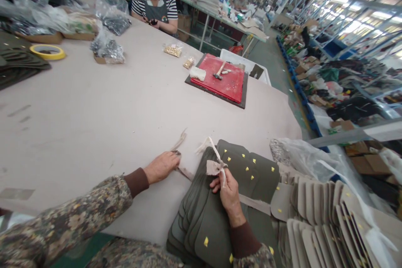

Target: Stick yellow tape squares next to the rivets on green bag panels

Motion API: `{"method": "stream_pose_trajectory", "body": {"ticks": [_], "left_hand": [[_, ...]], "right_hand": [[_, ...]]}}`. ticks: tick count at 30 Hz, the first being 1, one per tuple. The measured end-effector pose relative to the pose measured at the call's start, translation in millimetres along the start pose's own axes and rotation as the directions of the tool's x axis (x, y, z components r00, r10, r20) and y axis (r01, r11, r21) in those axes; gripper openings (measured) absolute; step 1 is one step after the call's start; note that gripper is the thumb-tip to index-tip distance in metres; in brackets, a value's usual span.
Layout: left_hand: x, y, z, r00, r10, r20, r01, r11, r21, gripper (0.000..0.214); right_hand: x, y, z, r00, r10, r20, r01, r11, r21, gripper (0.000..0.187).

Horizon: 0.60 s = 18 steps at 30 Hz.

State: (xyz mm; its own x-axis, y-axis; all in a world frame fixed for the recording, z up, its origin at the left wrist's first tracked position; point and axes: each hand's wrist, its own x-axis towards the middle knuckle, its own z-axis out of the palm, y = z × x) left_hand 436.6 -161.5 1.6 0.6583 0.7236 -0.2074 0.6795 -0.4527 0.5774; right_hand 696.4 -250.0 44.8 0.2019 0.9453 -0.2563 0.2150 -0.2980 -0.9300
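Observation:
My left hand (162,166) rests on the pale table (94,109) with its fingers pinched on one end of a beige fabric strip (184,171). My right hand (228,192) is closed on the knotted end of the fabric strip (216,164) and lies on top of a stack of olive-green cut pieces (213,213) dotted with small yellow stickers. The strip runs from one hand to the other along the stack's edge.
Fanned beige cut pieces (317,217) and a clear plastic bag (301,157) lie to the right. Farther off are a red board with a hammer (224,79), small bags of brass parts (173,50), a yellow tape roll (47,52) and a seated person in a striped top (157,6).

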Motion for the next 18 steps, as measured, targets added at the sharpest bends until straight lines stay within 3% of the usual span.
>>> {"method": "stream_pose_trajectory", "body": {"ticks": [5, 9, 11, 14, 18], "left_hand": [[-6.3, -14.4, -35.9, 0.977, -0.125, 0.172, 0.152, 0.977, -0.150, 0.027], [-20.5, 2.4, -44.7, 0.936, -0.314, 0.157, 0.344, 0.908, -0.238, 0.040], [-29.9, 18.9, -31.3, 0.891, -0.417, 0.180, 0.453, 0.848, -0.276, 0.055], [-38.1, 40.3, 4.5, 0.775, -0.552, 0.307, 0.630, 0.709, -0.317, 0.079], [-29.8, 47.1, 41.9, 0.683, -0.680, 0.268, 0.724, 0.583, -0.368, 0.069]], "right_hand": [[0.0, 1.5, -0.4, 1.000, -0.020, -0.004, 0.020, 1.000, -0.002, 0.046], [0.2, 0.5, -0.2, 1.000, -0.027, 0.006, 0.027, 1.000, 0.013, 0.048], [0.0, -0.4, 0.1, 0.999, -0.036, 0.009, 0.035, 0.999, 0.024, 0.048], [-0.8, -1.4, 0.6, 0.999, -0.046, 0.005, 0.046, 0.998, 0.036, 0.048], [-1.0, -1.9, 0.2, 0.999, -0.040, 0.001, 0.040, 0.998, 0.050, 0.047]]}}
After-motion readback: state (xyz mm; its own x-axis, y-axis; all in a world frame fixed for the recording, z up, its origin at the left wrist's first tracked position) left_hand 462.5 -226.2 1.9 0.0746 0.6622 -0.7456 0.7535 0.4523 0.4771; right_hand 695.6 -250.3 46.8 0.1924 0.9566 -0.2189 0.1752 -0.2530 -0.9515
